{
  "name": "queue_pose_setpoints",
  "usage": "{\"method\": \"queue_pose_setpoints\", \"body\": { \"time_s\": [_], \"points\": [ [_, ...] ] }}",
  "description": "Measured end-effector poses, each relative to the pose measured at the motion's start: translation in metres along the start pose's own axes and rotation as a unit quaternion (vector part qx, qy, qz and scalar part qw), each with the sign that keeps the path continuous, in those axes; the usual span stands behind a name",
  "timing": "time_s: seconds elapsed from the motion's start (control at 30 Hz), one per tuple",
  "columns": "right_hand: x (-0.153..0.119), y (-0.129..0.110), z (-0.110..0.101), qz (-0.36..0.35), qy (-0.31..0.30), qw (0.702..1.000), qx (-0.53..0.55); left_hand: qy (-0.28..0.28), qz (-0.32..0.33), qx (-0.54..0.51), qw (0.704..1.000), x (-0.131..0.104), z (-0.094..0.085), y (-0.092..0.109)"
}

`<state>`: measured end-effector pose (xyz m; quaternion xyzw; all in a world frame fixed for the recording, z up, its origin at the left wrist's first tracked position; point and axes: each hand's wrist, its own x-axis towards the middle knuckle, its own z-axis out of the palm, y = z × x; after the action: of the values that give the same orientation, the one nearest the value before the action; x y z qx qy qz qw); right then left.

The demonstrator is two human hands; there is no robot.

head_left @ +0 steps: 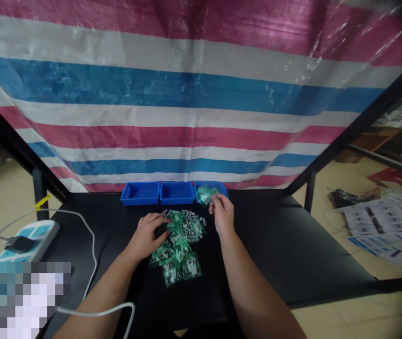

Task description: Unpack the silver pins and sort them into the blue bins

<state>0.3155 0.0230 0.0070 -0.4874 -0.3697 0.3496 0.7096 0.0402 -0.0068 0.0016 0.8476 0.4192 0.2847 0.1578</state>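
My left hand (150,235) rests at the left side of a pile of small green-tinted plastic bags (178,247), its fingers and thumb apart. Loose small silvery and whitish pieces (196,227) lie around the top of that pile. Farther back, my right hand (223,214) pinches the edge of a small green plastic bag (205,194) at the right blue bin (224,189). The bag covers much of this bin, so what lies beneath it is hidden. Two more blue bins, a middle one (177,199) and a left one (140,201), stand beside it.
A striped tarp (187,89) rises behind the black table (275,249). On the left are a white power strip (45,235) with a plug and a pale cable (93,245) crossing the tabletop near my left arm. Printed sheets (381,221) lie off to the right.
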Motion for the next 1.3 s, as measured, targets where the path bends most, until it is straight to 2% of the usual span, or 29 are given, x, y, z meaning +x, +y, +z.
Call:
{"method": "queue_pose_setpoints", "body": {
  "time_s": [0.23,0.33,0.4,0.47,0.57,0.7,0.77,0.83,0.97,1.07,1.2,1.3],
  "points": [
    [0.015,0.003,-0.009,-0.006,0.11,0.989,0.104,-0.008,-0.018,-0.002,1.0,0.001,-0.001,0.001],
    [0.019,0.013,-0.012,0.022,0.153,0.982,0.106,-0.007,-0.017,-0.005,1.0,0.001,-0.001,0.001],
    [0.02,0.019,-0.013,0.034,0.148,0.986,0.073,-0.005,-0.014,-0.005,1.0,0.001,-0.001,0.001],
    [0.017,0.023,-0.014,0.021,0.125,0.992,0.014,0.0,-0.014,-0.005,1.0,0.001,0.0,0.0],
    [0.012,0.022,-0.014,-0.047,0.078,0.99,-0.11,0.015,-0.016,-0.01,1.0,0.001,0.0,0.0],
    [0.005,0.011,-0.012,-0.166,0.019,0.946,-0.278,0.055,-0.015,-0.039,0.998,0.001,-0.001,-0.001],
    [0.001,0.003,-0.01,-0.209,-0.007,0.924,-0.32,0.096,-0.032,-0.077,0.992,0.001,-0.001,-0.001],
    [-0.006,-0.007,-0.006,-0.231,-0.065,0.915,-0.323,0.145,-0.076,-0.122,0.979,0.001,0.0,-0.002],
    [-0.028,-0.02,0.01,-0.224,-0.257,0.9,-0.272,0.21,-0.167,-0.242,0.933,0.0,0.005,-0.003],
    [-0.048,-0.024,0.026,-0.195,-0.343,0.892,-0.221,0.195,-0.191,-0.348,0.897,0.001,0.006,0.001],
    [-0.057,-0.02,0.035,-0.135,-0.382,0.893,-0.198,0.146,-0.183,-0.419,0.877,0.002,0.006,0.007],
    [-0.047,-0.013,0.027,-0.074,-0.344,0.919,-0.18,0.132,-0.158,-0.429,0.88,0.001,0.009,0.006]
  ]
}}
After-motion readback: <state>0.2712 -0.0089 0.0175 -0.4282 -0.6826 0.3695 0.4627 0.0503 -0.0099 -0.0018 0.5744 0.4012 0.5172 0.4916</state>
